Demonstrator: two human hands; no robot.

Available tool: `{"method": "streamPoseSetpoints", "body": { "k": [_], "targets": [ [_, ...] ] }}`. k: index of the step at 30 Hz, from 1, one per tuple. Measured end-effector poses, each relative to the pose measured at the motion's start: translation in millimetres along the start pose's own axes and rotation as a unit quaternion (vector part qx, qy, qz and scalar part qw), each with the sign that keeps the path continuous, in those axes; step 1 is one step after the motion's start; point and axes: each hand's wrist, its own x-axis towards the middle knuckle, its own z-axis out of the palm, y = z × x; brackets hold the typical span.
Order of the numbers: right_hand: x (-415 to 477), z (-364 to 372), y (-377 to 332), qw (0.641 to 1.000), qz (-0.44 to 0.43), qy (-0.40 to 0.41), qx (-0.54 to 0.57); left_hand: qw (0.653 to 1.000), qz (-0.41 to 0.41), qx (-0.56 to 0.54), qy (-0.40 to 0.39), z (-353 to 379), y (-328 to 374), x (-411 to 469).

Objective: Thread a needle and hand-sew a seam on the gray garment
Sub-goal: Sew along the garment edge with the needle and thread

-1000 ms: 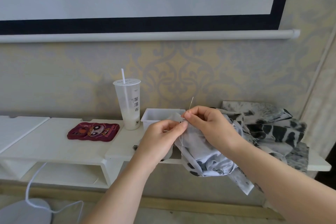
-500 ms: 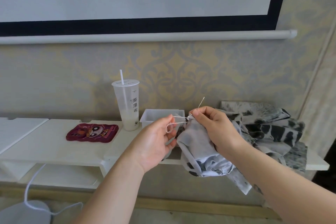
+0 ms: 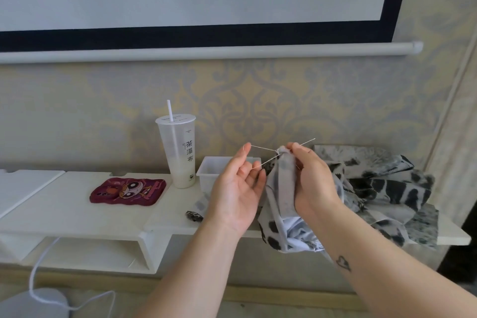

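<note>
My right hand [image 3: 313,181] pinches the top fold of the gray garment [image 3: 280,188] together with the needle [image 3: 308,141], whose tip points up and to the right. The garment hangs down from that hand over the shelf's front edge. A white thread [image 3: 263,149] runs in two taut strands from the fold leftward to my left hand [image 3: 238,188]. That hand faces me palm-up, with the thread hooked over its raised index fingertip and held at the other fingers.
On the white shelf [image 3: 77,214] stand a plastic cup with a straw [image 3: 178,155], a small white box [image 3: 213,171] and a flat red cartoon pouch [image 3: 127,191]. A black-and-white patterned cloth pile [image 3: 387,188] lies at the right. A white cable [image 3: 38,263] hangs below.
My left hand has moved left, away from the fold, and turned its palm open, drawing the thread loop out taut. My right hand tilted the needle further to the right.
</note>
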Motion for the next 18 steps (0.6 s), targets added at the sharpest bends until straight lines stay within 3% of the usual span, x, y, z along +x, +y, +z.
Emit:
{"method": "streamPoseSetpoints", "body": {
  "k": [4, 10, 15, 18],
  "targets": [
    [-5.0, 10.2, -6.7, 0.997, -0.032, -0.039, 0.054, 0.999, 0.004, -0.038, 0.014, 4.7, -3.7, 4.4],
    [2.9, 10.6, -22.4, 0.969, -0.160, -0.081, -0.170, 0.999, 0.010, -0.015, 0.039, 7.6, 3.9, 14.6],
    [13.0, 0.6, -32.6, 0.859, -0.217, -0.154, -0.438, 0.994, 0.026, 0.101, 0.013, 0.4, 8.8, 13.4],
    [13.3, 1.0, -39.8, 0.762, -0.201, -0.188, -0.586, 0.974, 0.085, 0.210, 0.000, -3.5, 11.8, 10.7]
  ]
}}
